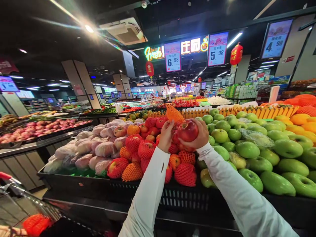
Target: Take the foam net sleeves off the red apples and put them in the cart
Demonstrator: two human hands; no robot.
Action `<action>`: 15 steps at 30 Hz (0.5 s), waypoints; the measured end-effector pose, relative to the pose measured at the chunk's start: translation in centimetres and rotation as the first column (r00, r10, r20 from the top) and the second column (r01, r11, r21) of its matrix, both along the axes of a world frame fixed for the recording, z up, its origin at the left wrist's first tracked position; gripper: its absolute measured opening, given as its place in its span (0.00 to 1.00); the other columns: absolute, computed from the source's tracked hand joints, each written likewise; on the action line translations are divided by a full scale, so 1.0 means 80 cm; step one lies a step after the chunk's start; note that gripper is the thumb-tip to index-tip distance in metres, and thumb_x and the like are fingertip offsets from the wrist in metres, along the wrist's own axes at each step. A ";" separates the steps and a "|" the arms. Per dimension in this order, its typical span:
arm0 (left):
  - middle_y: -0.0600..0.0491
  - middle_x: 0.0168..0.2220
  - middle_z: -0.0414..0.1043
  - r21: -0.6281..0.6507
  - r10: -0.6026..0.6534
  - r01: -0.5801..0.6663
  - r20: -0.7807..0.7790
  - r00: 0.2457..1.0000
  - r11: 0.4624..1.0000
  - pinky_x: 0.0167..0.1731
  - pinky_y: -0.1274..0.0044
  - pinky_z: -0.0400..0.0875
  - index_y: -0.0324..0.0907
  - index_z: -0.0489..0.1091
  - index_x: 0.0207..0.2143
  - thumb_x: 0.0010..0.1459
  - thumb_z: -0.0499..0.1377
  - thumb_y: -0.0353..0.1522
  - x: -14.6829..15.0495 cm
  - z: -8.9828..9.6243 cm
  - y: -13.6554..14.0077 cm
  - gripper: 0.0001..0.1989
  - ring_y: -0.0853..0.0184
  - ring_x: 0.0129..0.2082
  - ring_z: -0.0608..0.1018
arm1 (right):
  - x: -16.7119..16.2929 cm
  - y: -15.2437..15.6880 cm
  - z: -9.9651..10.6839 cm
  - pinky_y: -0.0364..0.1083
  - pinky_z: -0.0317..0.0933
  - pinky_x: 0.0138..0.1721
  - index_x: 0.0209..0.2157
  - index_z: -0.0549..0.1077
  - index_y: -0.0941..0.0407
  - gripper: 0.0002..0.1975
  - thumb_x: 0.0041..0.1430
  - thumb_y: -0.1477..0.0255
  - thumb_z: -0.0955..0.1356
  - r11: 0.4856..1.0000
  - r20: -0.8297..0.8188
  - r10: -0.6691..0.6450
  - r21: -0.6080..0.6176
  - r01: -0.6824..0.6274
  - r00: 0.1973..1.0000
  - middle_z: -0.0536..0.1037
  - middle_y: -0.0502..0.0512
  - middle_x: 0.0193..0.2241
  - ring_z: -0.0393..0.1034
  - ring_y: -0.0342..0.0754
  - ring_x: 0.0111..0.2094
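Note:
A shiny red apple (188, 129) without a sleeve sits in my right hand (201, 135), whose fingers and thumb wrap round its side and underside. Just left of it, my left hand (166, 135) pinches an orange foam net sleeve (174, 114), which stands up above the fingers. Both hands are held over the apple bin. Below and around them lie several apples in red foam nets (185, 173) and others in orange foam nets (132, 171). Green apples (248, 148) are heaped to the right of my right hand.
Pale bagged fruit (85, 149) lies at the left of the bin. The bin's black front wall (185, 199) runs before me. A shopping cart (27, 194) with a red net bag (37, 224) stands at lower left. Oranges (302, 123) are piled at far right; price screens (172, 56) hang above.

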State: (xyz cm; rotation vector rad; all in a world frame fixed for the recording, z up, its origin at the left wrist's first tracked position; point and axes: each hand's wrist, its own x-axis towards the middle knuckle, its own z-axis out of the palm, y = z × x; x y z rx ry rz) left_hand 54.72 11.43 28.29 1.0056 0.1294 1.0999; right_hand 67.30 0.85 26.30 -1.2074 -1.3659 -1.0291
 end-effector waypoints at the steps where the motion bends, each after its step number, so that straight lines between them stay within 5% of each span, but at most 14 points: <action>1: 0.58 0.31 0.75 0.012 0.004 -0.004 0.003 1.000 1.000 0.33 0.81 0.69 0.41 0.67 0.35 0.48 0.74 0.39 0.000 -0.001 0.001 0.21 0.74 0.29 0.77 | -0.003 -0.002 0.001 0.64 0.65 0.61 0.59 0.67 0.56 0.46 0.42 0.48 0.75 0.999 0.089 0.029 -0.029 -0.027 0.996 0.76 0.67 0.55 0.72 0.66 0.57; 5: 0.57 0.33 0.76 0.068 0.056 -0.056 -0.006 0.998 0.996 0.37 0.79 0.71 0.40 0.74 0.39 0.44 0.75 0.35 -0.002 -0.002 0.007 0.21 0.72 0.32 0.77 | -0.010 0.003 -0.001 0.65 0.58 0.64 0.55 0.71 0.56 0.41 0.42 0.48 0.75 0.993 0.292 0.028 -0.114 0.006 0.956 0.67 0.70 0.66 0.62 0.70 0.66; 12: 0.54 0.36 0.78 0.183 0.065 -0.066 0.016 0.998 0.981 0.39 0.79 0.71 0.40 0.79 0.39 0.40 0.73 0.31 -0.002 0.000 0.008 0.20 0.72 0.34 0.77 | -0.002 0.009 -0.004 0.67 0.54 0.65 0.53 0.72 0.57 0.41 0.40 0.50 0.76 0.978 0.125 0.019 -0.207 0.007 0.992 0.60 0.72 0.70 0.55 0.70 0.70; 15: 0.51 0.38 0.79 0.222 0.176 -0.177 0.025 0.984 0.959 0.43 0.77 0.71 0.40 0.78 0.36 0.43 0.74 0.33 0.000 -0.001 0.009 0.17 0.69 0.38 0.78 | -0.005 0.006 -0.002 0.67 0.52 0.67 0.53 0.73 0.57 0.42 0.38 0.49 0.76 0.957 0.173 0.105 -0.285 -0.053 0.979 0.55 0.71 0.71 0.50 0.70 0.72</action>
